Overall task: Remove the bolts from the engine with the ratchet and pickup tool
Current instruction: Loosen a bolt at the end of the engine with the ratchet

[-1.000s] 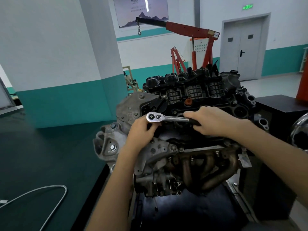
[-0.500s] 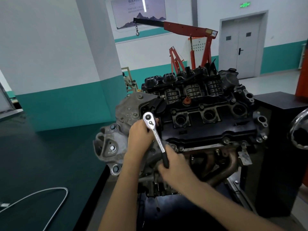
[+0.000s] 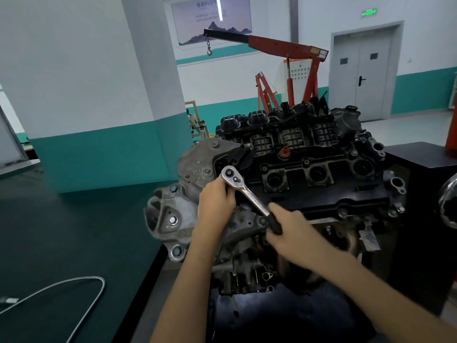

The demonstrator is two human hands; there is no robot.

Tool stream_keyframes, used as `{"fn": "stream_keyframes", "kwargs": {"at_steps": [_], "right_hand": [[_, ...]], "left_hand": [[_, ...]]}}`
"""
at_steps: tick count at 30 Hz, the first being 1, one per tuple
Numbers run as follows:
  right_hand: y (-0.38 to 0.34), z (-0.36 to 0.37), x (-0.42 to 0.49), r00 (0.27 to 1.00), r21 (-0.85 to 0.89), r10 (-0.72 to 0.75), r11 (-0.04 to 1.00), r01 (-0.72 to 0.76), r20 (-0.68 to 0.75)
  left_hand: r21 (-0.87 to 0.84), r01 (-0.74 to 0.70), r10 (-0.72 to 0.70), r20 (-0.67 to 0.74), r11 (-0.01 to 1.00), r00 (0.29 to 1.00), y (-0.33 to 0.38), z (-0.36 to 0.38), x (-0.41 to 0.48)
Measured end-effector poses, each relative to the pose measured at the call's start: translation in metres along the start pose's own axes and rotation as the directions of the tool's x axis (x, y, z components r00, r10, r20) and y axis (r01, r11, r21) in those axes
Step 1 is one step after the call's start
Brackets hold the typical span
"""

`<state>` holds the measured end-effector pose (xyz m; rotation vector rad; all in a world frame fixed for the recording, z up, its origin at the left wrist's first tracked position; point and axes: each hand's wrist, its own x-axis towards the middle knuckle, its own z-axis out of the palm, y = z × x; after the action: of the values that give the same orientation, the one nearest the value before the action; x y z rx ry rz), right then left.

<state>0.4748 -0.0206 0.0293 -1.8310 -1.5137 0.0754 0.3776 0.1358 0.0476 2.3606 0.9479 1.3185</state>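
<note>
The left hand (image 3: pixel 216 201) covers whatever sits beneath the head of the ratchet (image 3: pixel 243 190). The right hand (image 3: pixel 294 231) is blurred and hides the handle's end. A cable (image 3: pixel 102 283) runs off the left edge. A shiny round thing (image 3: pixel 448 201) is cut by the right edge.

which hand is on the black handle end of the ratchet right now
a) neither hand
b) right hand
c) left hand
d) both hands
b: the right hand is wrapped round the black handle of the ratchet, while the left hand holds it up at the chrome head, over the engine.
</note>
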Motion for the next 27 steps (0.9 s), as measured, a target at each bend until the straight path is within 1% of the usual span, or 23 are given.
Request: {"fn": "stream_keyframes", "kwargs": {"at_steps": [1, 3, 5, 6, 8, 10, 12, 13, 15, 16, 17, 18, 19, 20, 21, 22, 23, 24, 26, 27], "right_hand": [[-0.008, 0.02, -0.007, 0.999, 0.14, 0.036, 0.99, -0.033, -0.016], [-0.026, 0.056, -0.011, 0.991, 0.294, 0.102, 0.953, -0.071, -0.09], [-0.036, 0.075, -0.011, 0.986, 0.345, 0.116, 0.936, -0.067, -0.123], [-0.035, 0.074, -0.009, 0.988, 0.32, 0.105, 0.945, -0.064, -0.112], [-0.021, 0.056, -0.005, 0.997, 0.208, 0.056, 0.977, -0.044, -0.049], [-0.003, 0.022, 0.003, 0.999, 0.073, -0.008, 0.997, 0.005, 0.049], [0.011, -0.02, 0.02, 0.99, -0.159, -0.069, 0.983, 0.088, 0.122], [0.015, -0.041, 0.03, 0.983, -0.294, -0.098, 0.946, 0.14, 0.152], [0.016, -0.073, 0.048, 0.972, -0.503, -0.146, 0.836, 0.22, 0.184], [0.015, -0.081, 0.053, 0.97, -0.551, -0.166, 0.799, 0.239, 0.179], [0.015, -0.081, 0.055, 0.971, -0.567, -0.177, 0.788, 0.238, 0.161], [0.013, -0.076, 0.051, 0.977, -0.561, -0.171, 0.799, 0.214, 0.128], [0.012, -0.064, 0.043, 0.984, -0.52, -0.151, 0.835, 0.178, 0.093], [0.011, -0.048, 0.031, 0.992, -0.418, -0.113, 0.899, 0.127, 0.06], [0.007, -0.029, 0.018, 0.997, -0.253, -0.063, 0.965, 0.071, 0.038], [0.002, -0.009, 0.006, 0.999, -0.067, -0.019, 0.998, 0.021, 0.03], [-0.005, 0.012, -0.004, 1.0, 0.088, 0.016, 0.996, -0.018, 0.019], [-0.012, 0.031, -0.01, 0.999, 0.196, 0.051, 0.98, -0.047, -0.019], [-0.027, 0.063, -0.013, 0.987, 0.301, 0.106, 0.951, -0.066, -0.117], [-0.032, 0.071, -0.013, 0.985, 0.332, 0.112, 0.941, -0.062, -0.135]], "left_hand": [[0.005, 0.005, -0.005, 0.01, 1.0, 1.0, 0.0, 0.001, 0.0], [-0.015, 0.025, -0.025, 0.017, 1.0, 1.0, -0.001, 0.001, 0.001], [-0.112, 0.027, -0.026, 0.005, 0.993, 1.0, -0.001, 0.0, 0.0], [-0.17, 0.005, -0.005, -0.004, 0.985, 1.0, -0.001, -0.002, -0.001], [-0.26, -0.079, 0.077, -0.019, 0.962, 0.997, -0.001, -0.005, -0.003], [-0.338, -0.172, 0.174, -0.024, 0.925, 0.984, -0.001, -0.008, -0.003], [-0.414, -0.224, 0.248, 0.003, 0.882, 0.969, -0.002, -0.012, -0.002], [-0.435, -0.22, 0.263, 0.04, 0.873, 0.964, -0.002, -0.013, -0.001], [-0.418, -0.162, 0.226, 0.108, 0.894, 0.968, -0.001, -0.012, -0.001], [-0.388, -0.129, 0.184, 0.109, 0.913, 0.977, 0.0, -0.01, -0.001], [-0.36, -0.101, 0.141, 0.085, 0.927, 0.986, 0.0, -0.007, -0.002], [-0.333, -0.079, 0.102, 0.051, 0.939, 0.994, 0.0, -0.004, -0.002], [-0.311, -0.064, 0.072, 0.013, 0.948, 0.997, -0.001, -0.003, -0.002], [-0.291, -0.053, 0.051, -0.014, 0.955, 0.999, -0.001, -0.001, -0.003], [-0.275, -0.047, 0.043, -0.023, 0.96, 0.999, -0.003, 0.001, -0.002], [-0.262, -0.042, 0.04, -0.014, 0.964, 0.999, -0.005, 0.003, -0.002], [-0.252, -0.037, 0.038, 0.0, 0.967, 0.999, -0.005, 0.004, -0.002], [-0.247, -0.036, 0.039, 0.006, 0.968, 0.999, -0.004, 0.005, -0.002], [-0.27, -0.022, 0.023, 0.002, 0.963, 1.0, -0.001, 0.005, -0.003], [-0.295, -0.021, 0.021, -0.003, 0.955, 1.0, 0.0, 0.004, -0.004]]}}
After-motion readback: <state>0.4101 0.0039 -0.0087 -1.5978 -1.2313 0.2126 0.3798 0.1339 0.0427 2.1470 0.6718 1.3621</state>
